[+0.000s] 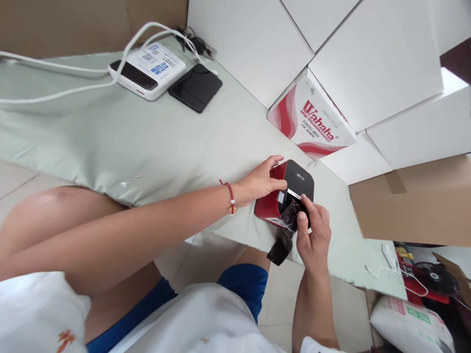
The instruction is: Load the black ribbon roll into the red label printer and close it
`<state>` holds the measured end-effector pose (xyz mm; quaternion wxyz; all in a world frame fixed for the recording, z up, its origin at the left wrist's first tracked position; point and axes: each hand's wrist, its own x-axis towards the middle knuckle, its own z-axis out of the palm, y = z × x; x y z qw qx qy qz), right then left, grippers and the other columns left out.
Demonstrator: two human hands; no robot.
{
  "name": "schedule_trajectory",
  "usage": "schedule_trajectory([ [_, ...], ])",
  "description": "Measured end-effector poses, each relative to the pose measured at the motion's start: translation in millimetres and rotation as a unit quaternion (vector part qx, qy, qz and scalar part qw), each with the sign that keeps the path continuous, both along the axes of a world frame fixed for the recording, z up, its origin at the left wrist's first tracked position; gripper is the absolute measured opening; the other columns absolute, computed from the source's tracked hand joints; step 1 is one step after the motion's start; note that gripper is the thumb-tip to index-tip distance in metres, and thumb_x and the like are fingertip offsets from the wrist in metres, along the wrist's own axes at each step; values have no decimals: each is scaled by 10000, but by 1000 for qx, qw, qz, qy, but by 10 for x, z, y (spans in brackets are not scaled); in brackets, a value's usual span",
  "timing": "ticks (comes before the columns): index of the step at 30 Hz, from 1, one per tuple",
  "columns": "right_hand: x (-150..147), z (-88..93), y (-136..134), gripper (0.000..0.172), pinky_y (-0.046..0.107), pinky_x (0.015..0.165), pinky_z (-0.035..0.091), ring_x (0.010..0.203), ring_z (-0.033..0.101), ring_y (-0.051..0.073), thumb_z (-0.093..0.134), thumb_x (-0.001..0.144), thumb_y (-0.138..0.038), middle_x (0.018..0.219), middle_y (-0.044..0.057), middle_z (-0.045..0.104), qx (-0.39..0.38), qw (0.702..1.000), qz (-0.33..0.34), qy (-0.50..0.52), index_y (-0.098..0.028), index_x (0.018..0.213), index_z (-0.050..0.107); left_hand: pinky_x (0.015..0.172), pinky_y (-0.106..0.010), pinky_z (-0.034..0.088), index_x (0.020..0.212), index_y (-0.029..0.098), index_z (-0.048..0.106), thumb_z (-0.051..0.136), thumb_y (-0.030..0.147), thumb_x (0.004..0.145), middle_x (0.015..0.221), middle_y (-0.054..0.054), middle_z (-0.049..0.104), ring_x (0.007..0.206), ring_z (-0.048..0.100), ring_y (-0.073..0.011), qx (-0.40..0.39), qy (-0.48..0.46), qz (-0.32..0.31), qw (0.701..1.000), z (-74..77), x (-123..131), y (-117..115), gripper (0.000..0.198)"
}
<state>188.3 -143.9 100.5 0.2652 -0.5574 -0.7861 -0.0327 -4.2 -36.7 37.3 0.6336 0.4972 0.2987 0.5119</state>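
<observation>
A small box-shaped device (300, 177) with a black top and red sides stands on the pale green surface. Out of its front opening hangs a dark, glossy, crumpled strip (281, 247), which droops over the table's edge. My left hand (263, 181), with a red cord bracelet at the wrist, rests on the device's left side and top edge, thumb and fingers apart. At the device's front right is my right hand (314, 230), its index finger on the top edge near a white label and its thumb beside the dark strip. Its other fingers are curled.
On the green cloth-covered table (91, 132) lie a white power bank (162, 68), a black phone (196, 87), white cables and keys (196, 44). A Wahaha carton (311, 120) and white boxes line the back. A brown carton (412, 201) and white sack (412, 326) are at right.
</observation>
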Motion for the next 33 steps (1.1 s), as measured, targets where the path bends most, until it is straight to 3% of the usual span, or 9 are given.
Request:
schedule_trajectory([
  [4,-24,26,65,337,450,906,544,1037,651,239,524,1093,-332,1120,88,724,12,999,7,39,-294,1324,766,1166,-432,539,1553,243,458,718,227,804,1692,-170,454,1544,487,-289,1,-16,-21,1000,12,-16,11,793],
  [11,-43,2,109,285,447,901,539,1007,663,223,563,1081,-287,1077,74,744,17,998,6,55,-278,1254,789,1129,-420,573,1563,224,436,667,227,827,1568,-142,601,1426,605,-266,-13,7,-66,998,134,-82,-23,771],
  [15,-37,-82,70,304,474,944,562,1096,666,246,575,1067,-272,1157,98,728,51,997,1,59,-284,1304,766,1175,-452,537,1574,258,448,705,283,876,1550,-127,622,1404,626,-263,16,-3,-57,998,66,-96,-50,744],
  [18,-48,-95,31,312,507,990,577,1167,682,264,551,1071,-259,1226,109,725,52,995,10,86,-283,1305,756,1143,-460,561,1629,286,377,694,283,890,1562,-123,614,1391,638,-268,39,-18,-84,996,-13,-114,-58,804],
  [22,-93,-47,-41,318,533,1000,574,1159,701,274,529,1067,-211,1218,96,751,82,989,36,117,-291,1268,762,1124,-464,581,1685,312,284,661,221,859,1650,-116,527,1443,600,-287,56,-3,-113,992,-74,-135,-59,912],
  [27,-88,-30,-111,308,490,874,582,1010,719,253,561,1022,-126,1079,64,779,68,987,99,104,-293,1170,773,1189,-487,538,1710,308,237,647,221,865,1735,-120,414,1534,512,-301,52,42,-96,993,-49,-154,-99,943],
  [33,-15,-58,-156,301,489,859,595,984,732,249,578,1001,-112,1066,67,791,60,986,123,90,-285,1161,765,1193,-406,538,1724,299,186,671,234,903,1778,-118,338,1558,492,-271,106,48,-91,989,-61,-199,-114,956],
])
